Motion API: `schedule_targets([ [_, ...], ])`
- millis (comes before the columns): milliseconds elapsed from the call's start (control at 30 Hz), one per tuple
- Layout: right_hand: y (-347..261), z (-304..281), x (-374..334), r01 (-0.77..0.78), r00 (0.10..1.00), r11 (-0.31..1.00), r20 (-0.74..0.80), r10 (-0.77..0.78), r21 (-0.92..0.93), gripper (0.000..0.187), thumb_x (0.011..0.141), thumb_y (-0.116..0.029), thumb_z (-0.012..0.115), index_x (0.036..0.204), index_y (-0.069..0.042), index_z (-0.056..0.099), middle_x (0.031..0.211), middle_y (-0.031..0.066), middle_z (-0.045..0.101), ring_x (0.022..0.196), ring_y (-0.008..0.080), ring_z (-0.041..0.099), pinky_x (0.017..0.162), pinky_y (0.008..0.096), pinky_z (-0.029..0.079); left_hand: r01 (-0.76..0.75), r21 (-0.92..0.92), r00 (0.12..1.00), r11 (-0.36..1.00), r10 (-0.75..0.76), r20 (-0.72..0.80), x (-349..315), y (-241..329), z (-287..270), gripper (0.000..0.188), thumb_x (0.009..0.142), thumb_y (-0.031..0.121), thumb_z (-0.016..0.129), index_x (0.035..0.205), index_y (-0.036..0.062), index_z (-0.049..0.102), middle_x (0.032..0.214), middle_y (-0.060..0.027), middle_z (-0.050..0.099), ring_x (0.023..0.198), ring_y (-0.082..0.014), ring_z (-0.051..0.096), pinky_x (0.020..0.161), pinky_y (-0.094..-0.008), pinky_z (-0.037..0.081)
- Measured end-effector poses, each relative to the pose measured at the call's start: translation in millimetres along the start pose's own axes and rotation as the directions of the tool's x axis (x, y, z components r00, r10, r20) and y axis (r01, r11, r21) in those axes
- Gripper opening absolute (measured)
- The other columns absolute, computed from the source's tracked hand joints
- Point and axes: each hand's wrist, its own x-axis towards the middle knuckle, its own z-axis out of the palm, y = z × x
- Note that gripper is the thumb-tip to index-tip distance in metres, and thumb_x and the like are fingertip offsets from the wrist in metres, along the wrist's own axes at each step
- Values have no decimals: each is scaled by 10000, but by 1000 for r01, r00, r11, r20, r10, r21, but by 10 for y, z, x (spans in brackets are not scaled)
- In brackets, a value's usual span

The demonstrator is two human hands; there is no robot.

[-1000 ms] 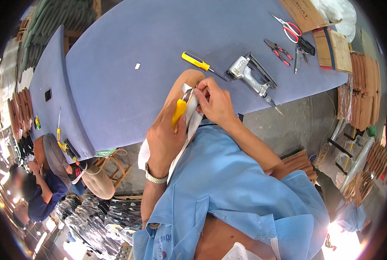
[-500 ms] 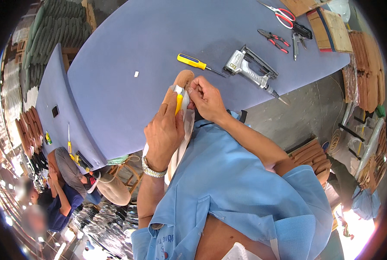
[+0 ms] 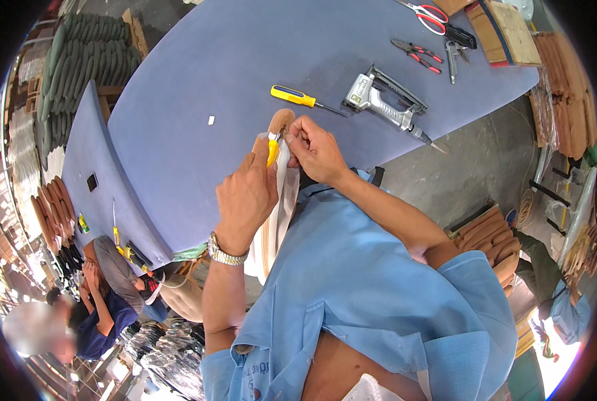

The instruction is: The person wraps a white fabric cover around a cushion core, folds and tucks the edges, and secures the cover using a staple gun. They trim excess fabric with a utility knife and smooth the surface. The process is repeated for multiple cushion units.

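Observation:
My left hand [image 3: 248, 200], wearing a metal-banded watch, is closed around a small yellow-handled tool [image 3: 272, 154] with a metal tip; its exact kind is not clear. The tip meets the rounded end of a long brown padded piece [image 3: 282, 120], whose pale underside [image 3: 269, 250] runs down against my shirt. On the other side of that end, my right hand [image 3: 318, 152] is pinched at the edge, next to a whitish strip [image 3: 283, 160]. What lies between its fingertips is too small to make out. Just beyond, a yellow screwdriver [image 3: 293, 96] lies on the blue-grey table [image 3: 178, 160].
A silver staple gun [image 3: 385, 100] lies right of the screwdriver. Red-handled pliers [image 3: 417, 55], red scissors [image 3: 432, 19] and a cardboard box [image 3: 502, 33] are at the far right. Brown pads [image 3: 489, 240] are stacked at right. Another person [image 3: 108, 301] sits at lower left.
My left hand has shifted slightly down and left, with the yellow tool's metal tip now showing more at the pad's end. The right hand stays pinched at the edge. The view has tilted slightly.

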Motion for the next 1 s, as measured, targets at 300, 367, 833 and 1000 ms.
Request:
schedule_targets([
  [300, 88, 9, 22, 24, 999, 999, -31, -23, 40, 119, 1033, -112, 571, 1012, -9, 516, 793, 70, 644, 631, 146, 695, 560, 292, 549, -50, -30, 997, 998, 52, 64, 24, -83, -32, 531, 977, 209, 627, 1483, 115, 494, 952, -143, 701, 770, -381, 697, 615, -484, 541],
  [367, 65, 0, 22, -11, 1000, 1000, -29, 11, 16, 119, 1033, -114, 569, 1014, -10, 515, 795, 74, 648, 634, 151, 700, 561, 297, 550, -46, -41, 996, 998, 49, 71, 25, -98, -6, 537, 973, 203, 630, 1485, 118, 490, 960, -151, 709, 777, -388, 700, 624, -488, 545],
  [833, 170, 10, 6, 21, 1000, 999, -20, -20, 42, 132, 1063, -135, 556, 1021, -25, 495, 818, 55, 629, 677, 111, 675, 595, 284, 573, 14, -168, 998, 986, -25, -65, -324, -70, 243, 492, 955, 183, 653, 1434, 104, 571, 960, -143, 717, 705, -350, 699, 603, -438, 555],
  [1000, 136, -23, -74, 21, 1000, 996, 13, -22, 89, 117, 1076, -116, 531, 1002, -39, 484, 835, 15, 582, 685, 71, 623, 628, 261, 575, -91, -243, 943, 966, 5, -334, -421, -53, 483, 508, 951, 169, 659, 1443, 83, 564, 860, -102, 665, 669, -298, 679, 564, -409, 535],
])
